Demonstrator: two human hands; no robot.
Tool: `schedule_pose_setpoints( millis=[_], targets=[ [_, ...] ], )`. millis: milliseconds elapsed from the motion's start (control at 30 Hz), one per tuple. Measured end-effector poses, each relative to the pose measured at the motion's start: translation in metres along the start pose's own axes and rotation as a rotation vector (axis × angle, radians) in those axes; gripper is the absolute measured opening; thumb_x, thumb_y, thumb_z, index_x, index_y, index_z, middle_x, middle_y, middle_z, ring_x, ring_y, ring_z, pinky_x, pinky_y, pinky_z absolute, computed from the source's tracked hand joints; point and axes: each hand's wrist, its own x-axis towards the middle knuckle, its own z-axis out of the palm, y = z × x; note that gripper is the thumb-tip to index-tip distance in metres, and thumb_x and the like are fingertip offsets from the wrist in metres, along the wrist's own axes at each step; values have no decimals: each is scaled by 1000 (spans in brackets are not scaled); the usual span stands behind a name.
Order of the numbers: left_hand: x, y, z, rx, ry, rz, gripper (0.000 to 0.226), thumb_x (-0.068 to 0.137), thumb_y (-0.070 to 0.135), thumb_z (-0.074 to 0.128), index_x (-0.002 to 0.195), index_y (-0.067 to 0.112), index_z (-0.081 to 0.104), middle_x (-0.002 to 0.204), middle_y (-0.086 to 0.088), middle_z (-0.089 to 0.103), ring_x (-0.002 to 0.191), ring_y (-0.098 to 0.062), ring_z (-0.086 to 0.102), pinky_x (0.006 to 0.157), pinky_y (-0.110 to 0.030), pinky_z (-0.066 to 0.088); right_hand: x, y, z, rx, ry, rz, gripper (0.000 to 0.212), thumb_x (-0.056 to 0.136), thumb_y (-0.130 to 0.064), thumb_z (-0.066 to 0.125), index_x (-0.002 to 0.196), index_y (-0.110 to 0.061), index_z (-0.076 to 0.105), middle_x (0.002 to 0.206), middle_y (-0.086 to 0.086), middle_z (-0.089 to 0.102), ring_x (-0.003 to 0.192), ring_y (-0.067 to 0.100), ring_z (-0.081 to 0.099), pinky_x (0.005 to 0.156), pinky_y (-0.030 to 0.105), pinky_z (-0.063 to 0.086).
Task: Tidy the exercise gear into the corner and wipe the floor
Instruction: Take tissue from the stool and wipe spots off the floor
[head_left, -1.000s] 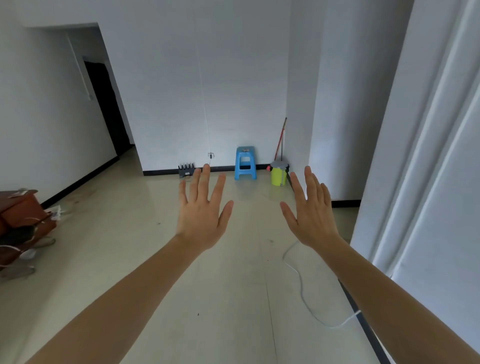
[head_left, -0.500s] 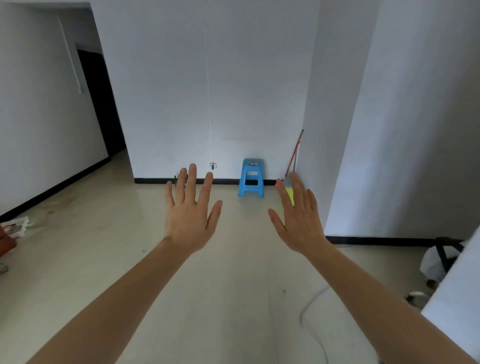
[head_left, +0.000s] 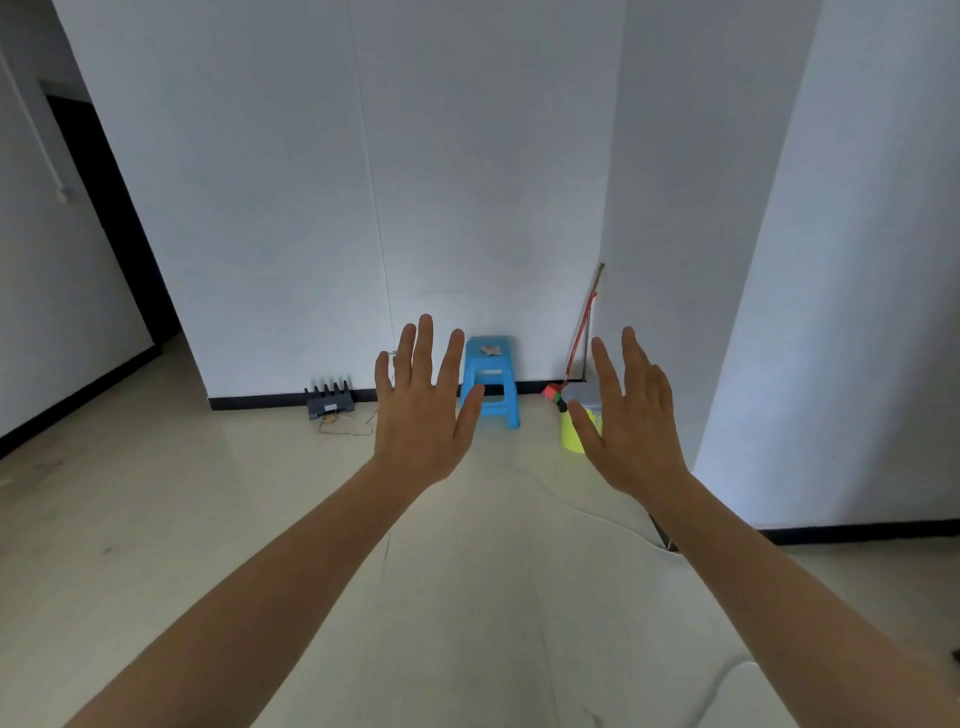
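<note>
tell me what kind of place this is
Probably a sparsely furnished room in a flat: pale glossy floor, white walls with black skirting, a blue stool, and a yellow-green bucket beside a stick leaning in the corner.

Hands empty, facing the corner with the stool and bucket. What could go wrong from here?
1. A thin white cable snakes across the pale glossy floor toward the corner; a foot could snag it.
2. A long stick with a red cord leans on the wall above the yellow-green plastic bucket; gear stacked there may knock it over.
3. A dark grey pronged box with a loose thin wire sits by the skirting; wiping there could drag it.
</note>
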Motion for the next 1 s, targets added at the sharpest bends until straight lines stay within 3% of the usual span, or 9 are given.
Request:
schedule_pose_setpoints(
  millis=[300,400,600,800,1000],
  targets=[
    [208,-95,166,57,-34,-24,63,101,49,29,155,16,25,162,-18,14,149,-37,15,116,-60,21,241,81,170,25,-85,61,82,99,-55,41,159,-24,-6,165,16,-14,153,37,3,121,56,15],
    [264,-138,225,80,-15,-27,63,101,48,30,154,15,26,162,-19,14,149,-38,15,116,-60,20,309,90,234,3,-106,-11,83,97,-54,43,159,-24,-4,164,16,-15,152,38,1,121,58,14],
    [362,-236,377,100,-70,-137,63,101,50,27,155,16,24,162,-19,14,149,-38,15,115,-62,19,435,122,374,-113,-138,-65,78,99,-61,28,159,-24,-4,165,15,-15,153,34,-6,121,60,10],
    [497,-327,498,98,-153,-134,65,100,51,21,155,16,25,162,-19,14,149,-38,16,114,-62,22,584,155,485,-157,-183,-21,77,98,-63,23,159,-24,-2,165,14,-14,153,34,-4,120,60,12],
    [632,-352,619,48,-167,-78,64,101,50,25,155,16,25,162,-18,13,150,-36,14,116,-60,18,701,210,581,-181,-173,4,76,98,-59,29,160,-20,8,165,17,-5,152,37,6,119,60,17]
  ],
)
